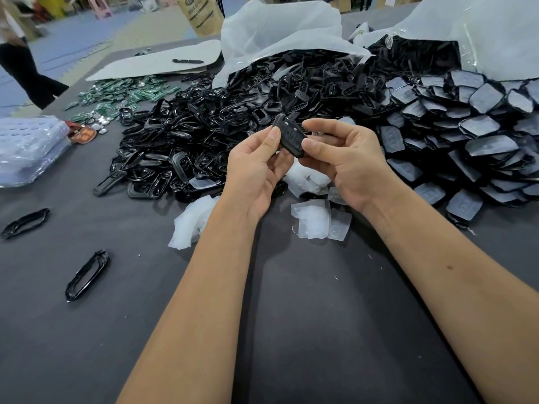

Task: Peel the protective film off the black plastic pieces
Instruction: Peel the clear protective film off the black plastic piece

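Observation:
A small black plastic piece (290, 135) with button shapes is held above the grey table (291, 316), tilted. My left hand (258, 167) pinches its left edge with thumb and fingers. My right hand (347, 158) grips its lower right end, thumb on top. Several peeled cloudy films (313, 218) lie on the table under my hands, and another clump of film (191, 221) lies to the left. A heap of film-covered black pieces (466, 147) spreads at the right.
A big pile of glossy black frames (189, 141) fills the middle back, spilling from white bags (280, 30). Two loose frames (87, 275) lie at the left. Green circuit boards (122, 94), a plastic tray stack (29, 147) and a person walking (20, 62) are at far left.

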A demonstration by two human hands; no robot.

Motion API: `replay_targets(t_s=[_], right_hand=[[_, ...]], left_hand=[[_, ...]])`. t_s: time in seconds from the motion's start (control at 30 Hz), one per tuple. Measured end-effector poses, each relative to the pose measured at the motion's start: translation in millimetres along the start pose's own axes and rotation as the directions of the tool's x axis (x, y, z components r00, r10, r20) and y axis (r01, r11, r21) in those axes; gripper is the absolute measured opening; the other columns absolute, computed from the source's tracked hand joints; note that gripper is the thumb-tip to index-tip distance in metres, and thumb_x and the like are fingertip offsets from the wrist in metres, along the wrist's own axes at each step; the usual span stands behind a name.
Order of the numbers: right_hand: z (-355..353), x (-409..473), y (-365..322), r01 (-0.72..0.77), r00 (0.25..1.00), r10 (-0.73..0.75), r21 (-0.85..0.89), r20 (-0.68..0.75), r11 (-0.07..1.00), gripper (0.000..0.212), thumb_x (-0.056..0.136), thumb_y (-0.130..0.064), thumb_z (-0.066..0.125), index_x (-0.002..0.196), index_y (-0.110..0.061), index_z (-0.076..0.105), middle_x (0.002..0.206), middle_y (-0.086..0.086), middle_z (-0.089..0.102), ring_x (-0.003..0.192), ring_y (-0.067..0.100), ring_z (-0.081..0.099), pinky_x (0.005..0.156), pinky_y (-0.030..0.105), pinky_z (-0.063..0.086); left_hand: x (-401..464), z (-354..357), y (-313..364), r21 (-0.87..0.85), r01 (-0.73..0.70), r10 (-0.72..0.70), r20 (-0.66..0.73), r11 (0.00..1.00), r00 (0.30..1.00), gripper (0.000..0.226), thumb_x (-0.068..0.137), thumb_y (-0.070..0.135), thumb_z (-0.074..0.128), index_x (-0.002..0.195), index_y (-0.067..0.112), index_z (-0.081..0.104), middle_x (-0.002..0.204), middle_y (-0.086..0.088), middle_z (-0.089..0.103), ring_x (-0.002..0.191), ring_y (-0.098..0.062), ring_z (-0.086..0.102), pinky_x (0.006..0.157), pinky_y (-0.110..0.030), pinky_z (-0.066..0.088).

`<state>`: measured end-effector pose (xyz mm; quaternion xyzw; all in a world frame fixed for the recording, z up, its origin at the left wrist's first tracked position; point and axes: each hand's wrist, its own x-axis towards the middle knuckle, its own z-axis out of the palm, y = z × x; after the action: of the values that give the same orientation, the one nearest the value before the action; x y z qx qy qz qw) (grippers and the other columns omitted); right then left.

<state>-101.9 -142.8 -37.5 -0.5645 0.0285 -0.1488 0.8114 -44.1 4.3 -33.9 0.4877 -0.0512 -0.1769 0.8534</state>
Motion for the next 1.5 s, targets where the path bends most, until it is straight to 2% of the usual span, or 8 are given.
replay_targets(t_s=[0.27, 0.5, 0.83, 0.93, 1.03, 1.17, 1.33, 1.5], right_hand=[[2.5, 1.0, -1.5, -0.091, 0.996, 0.089, 0.107, 0.021, 0.990, 0.025, 0.087, 0.005, 0.073, 0.109, -0.008, 0.073, 0.081, 0.006, 0.076, 0.072, 0.016, 0.072, 0.065, 0.024, 0.055], [8.4, 0.7, 4.0, -0.080, 0.990, 0.090, 0.095, -0.106, 0.992, 0.027, 0.085, 0.008, 0.077, 0.106, -0.009, 0.072, 0.082, 0.004, 0.076, 0.078, 0.015, 0.075, 0.074, 0.025, 0.059], [6.9, 0.1, 2.8, -0.081, 0.992, 0.090, 0.106, -0.083, 0.991, 0.034, 0.084, 0.010, 0.075, 0.113, -0.008, 0.074, 0.091, 0.009, 0.074, 0.088, 0.019, 0.075, 0.080, 0.026, 0.060], [8.6, -0.6, 1.5, -0.044, 0.994, 0.046, 0.024, -0.100, 0.999, 0.036, 0.083, 0.010, 0.077, 0.115, -0.005, 0.074, 0.092, 0.011, 0.075, 0.091, 0.022, 0.075, 0.085, 0.031, 0.061], [6.5, -1.3, -4.9, 0.069, 0.986, -0.097, -0.199, -0.135, 0.978, 0.034, 0.081, 0.010, 0.080, 0.110, -0.007, 0.076, 0.088, 0.006, 0.077, 0.088, 0.017, 0.076, 0.085, 0.031, 0.062], [-0.7, 0.5, -18.0, 0.234, 0.926, -0.359, -0.570, -0.117, 0.788, 0.027, 0.079, 0.005, 0.083, 0.101, -0.010, 0.078, 0.084, -0.001, 0.078, 0.082, 0.009, 0.077, 0.080, 0.030, 0.063], [-27.0, 1.7, -36.3, 0.250, 0.798, -0.598, -0.863, -0.073, 0.439, 0.024, 0.082, -0.001, 0.078, 0.103, -0.014, 0.079, 0.087, -0.006, 0.077, 0.079, 0.002, 0.072, 0.079, 0.023, 0.060], [-63.5, 2.6, -66.3, 0.119, 0.718, -0.695, -0.975, -0.046, 0.187, 0.028, 0.088, 0.002, 0.066, 0.108, -0.012, 0.079, 0.100, 0.002, 0.079, 0.093, 0.018, 0.073, 0.086, 0.035, 0.058]], left_hand=[[-2.3, 2.2, 2.9, -0.025, 0.000, 0.001, 0.041, 1.000, 0.999, 0.018, 0.107, 0.008, 0.054, 0.113, -0.002, 0.066, 0.094, -0.011, 0.074, 0.080, -0.016, 0.068, 0.074, -0.022, 0.059], [-0.6, 0.6, -1.1, 0.010, 0.020, -0.020, -0.029, 1.000, 0.999, 0.014, 0.106, 0.010, 0.056, 0.109, 0.003, 0.068, 0.093, -0.007, 0.074, 0.078, -0.014, 0.068, 0.069, -0.022, 0.059], [-0.7, 1.7, -0.9, -0.050, 0.056, -0.058, -0.035, 0.997, 0.998, 0.014, 0.105, 0.008, 0.057, 0.101, 0.003, 0.069, 0.083, -0.004, 0.075, 0.068, -0.009, 0.066, 0.059, -0.018, 0.055], [0.0, -0.8, -1.7, -0.036, 0.026, -0.027, -0.040, 0.999, 0.999, 0.013, 0.105, 0.009, 0.058, 0.103, 0.005, 0.070, 0.085, -0.004, 0.076, 0.071, -0.009, 0.067, 0.061, -0.019, 0.056], [1.2, -2.2, -2.0, 0.019, -0.025, 0.025, 0.003, 1.000, 1.000, 0.012, 0.104, 0.009, 0.059, 0.104, 0.008, 0.071, 0.094, -0.005, 0.078, 0.082, -0.014, 0.070, 0.071, -0.023, 0.059], [4.7, 5.3, -1.4, 0.031, -0.016, 0.015, 0.010, 0.999, 1.000, 0.016, 0.106, 0.011, 0.056, 0.110, 0.008, 0.071, 0.098, -0.008, 0.077, 0.091, -0.019, 0.073, 0.080, -0.028, 0.061], [13.5, 48.7, -7.2, 0.129, -0.054, 0.052, 0.019, 0.990, 0.998, 0.023, 0.109, 0.018, 0.052, 0.122, 0.007, 0.069, 0.111, -0.010, 0.077, 0.094, -0.023, 0.071, 0.085, -0.034, 0.062], [25.8, 107.5, -21.7, 0.504, -0.259, 0.215, 0.145, 0.824, 0.966, 0.026, 0.108, 0.022, 0.054, 0.119, 0.012, 0.075, 0.106, 0.006, 0.076, 0.100, -0.007, 0.068, 0.095, -0.036, 0.059]])
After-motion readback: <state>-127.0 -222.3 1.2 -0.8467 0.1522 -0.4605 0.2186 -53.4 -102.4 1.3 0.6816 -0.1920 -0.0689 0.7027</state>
